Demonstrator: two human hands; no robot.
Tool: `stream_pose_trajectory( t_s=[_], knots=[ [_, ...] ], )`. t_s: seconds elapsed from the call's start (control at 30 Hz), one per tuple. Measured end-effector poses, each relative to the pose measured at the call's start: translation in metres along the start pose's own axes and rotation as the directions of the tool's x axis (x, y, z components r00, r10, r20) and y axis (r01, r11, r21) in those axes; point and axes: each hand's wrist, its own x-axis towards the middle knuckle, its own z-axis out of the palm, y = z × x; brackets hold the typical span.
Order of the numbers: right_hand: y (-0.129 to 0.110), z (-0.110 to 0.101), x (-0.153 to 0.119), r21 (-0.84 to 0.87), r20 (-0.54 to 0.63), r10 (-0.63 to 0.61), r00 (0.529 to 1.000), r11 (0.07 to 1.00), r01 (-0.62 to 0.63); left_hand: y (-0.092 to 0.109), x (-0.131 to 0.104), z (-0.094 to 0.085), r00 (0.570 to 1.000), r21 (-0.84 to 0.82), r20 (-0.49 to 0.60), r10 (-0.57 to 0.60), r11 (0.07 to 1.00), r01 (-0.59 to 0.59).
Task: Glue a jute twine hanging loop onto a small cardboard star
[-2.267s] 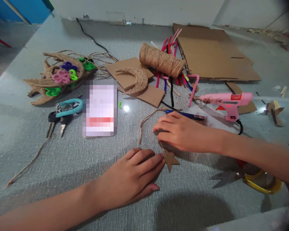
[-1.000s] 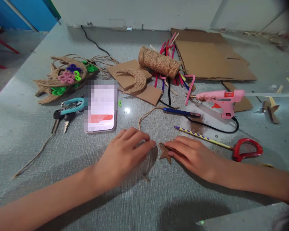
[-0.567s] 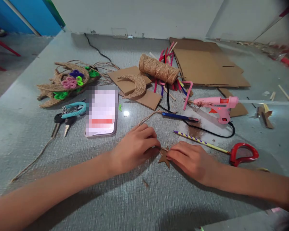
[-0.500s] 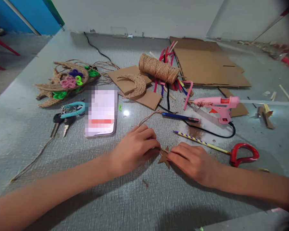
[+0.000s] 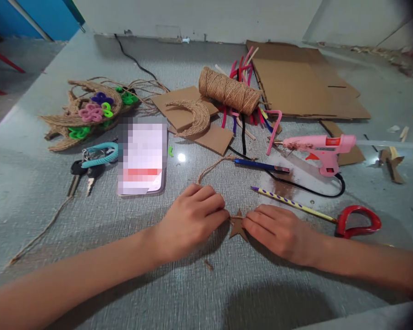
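Observation:
A small brown cardboard star (image 5: 238,230) lies on the table between my hands. A strand of jute twine (image 5: 237,217) crosses its upper part, stretched between my two sets of fingertips. My left hand (image 5: 196,220) is closed, pinching the twine at the star's left; its tail loops up behind my knuckles toward a blue cutter (image 5: 259,166). On the other side my right hand (image 5: 278,229) is closed with its fingertips on the twine's other part, covering the star's right point. The exact grip of the right fingertips is hidden.
Behind stand a twine spool (image 5: 229,90), a twine-covered crescent (image 5: 192,117) and cardboard sheets (image 5: 303,87). To the right are a pink glue gun (image 5: 325,145), a pencil (image 5: 292,203) and red-handled scissors (image 5: 359,221). Leftward lie a phone (image 5: 142,158), keys (image 5: 89,172) and decorated twine crescents (image 5: 89,110).
The twine now lies straighter and more level across the star, and the star has turned a little. My hands stay close on either side. The whole view has shifted slightly.

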Motion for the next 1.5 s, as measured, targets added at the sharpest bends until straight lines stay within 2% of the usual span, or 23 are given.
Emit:
stream_pose_trajectory(
  t_s=[0.37, 0.73, 0.9, 1.1, 1.37, 1.5],
  knots=[
    [0.0003, 0.0011, -0.0038, -0.043, 0.040, -0.037, 0.999, 0.998, 0.039, 0.0037, -0.0001, -0.0016, 0.999, 0.125, 0.005, 0.052, 0.991, -0.053],
    [0.0013, -0.0008, -0.0016, -0.029, 0.077, -0.070, 0.995, 0.997, 0.073, 0.0068, -0.0013, -0.0033, 0.985, 0.232, -0.012, 0.170, 0.959, -0.163],
    [0.0001, -0.0001, -0.0029, -0.036, 0.066, -0.058, 0.996, 0.998, 0.060, 0.0080, -0.0015, -0.0025, 0.983, 0.255, -0.021, 0.181, 0.952, -0.170],
    [-0.0005, 0.0008, -0.0030, -0.052, 0.047, -0.038, 0.998, 0.998, 0.041, 0.0068, -0.0035, -0.0021, 0.990, 0.231, -0.032, 0.139, 0.965, -0.128],
    [-0.0008, 0.0011, -0.0009, -0.033, 0.019, -0.011, 1.000, 0.999, 0.012, 0.0006, -0.0034, 0.0013, 0.999, 0.040, -0.026, -0.023, 0.999, 0.024],
    [-0.0002, 0.0012, -0.0024, -0.016, 0.031, -0.014, 0.999, 1.000, 0.015, -0.0002, -0.0018, 0.0018, 0.999, -0.007, -0.013, -0.030, 1.000, 0.030]
  ],
)
